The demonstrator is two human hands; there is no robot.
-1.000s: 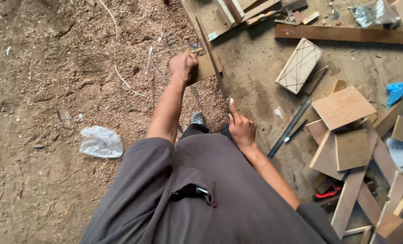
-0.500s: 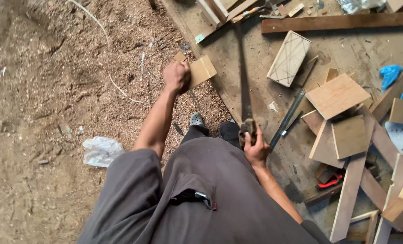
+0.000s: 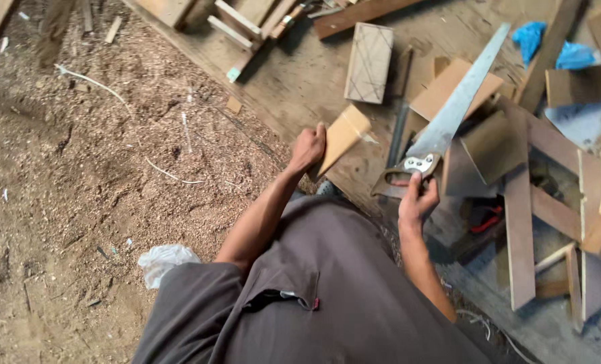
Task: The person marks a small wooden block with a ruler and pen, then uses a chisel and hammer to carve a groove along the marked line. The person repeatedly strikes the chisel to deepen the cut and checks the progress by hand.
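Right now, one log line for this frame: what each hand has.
left hand: gripping small wood board | right hand: on hand saw handle, blade over scrap wood pile | floor: sawdust

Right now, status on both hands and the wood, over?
Left hand grips small wood piece, tilted. Right hand on handsaw handle, blade raised over wood offcuts. Nothing between saw and piece.

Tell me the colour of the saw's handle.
Brown wood with a silver metal plate, on the saw handle, head view.
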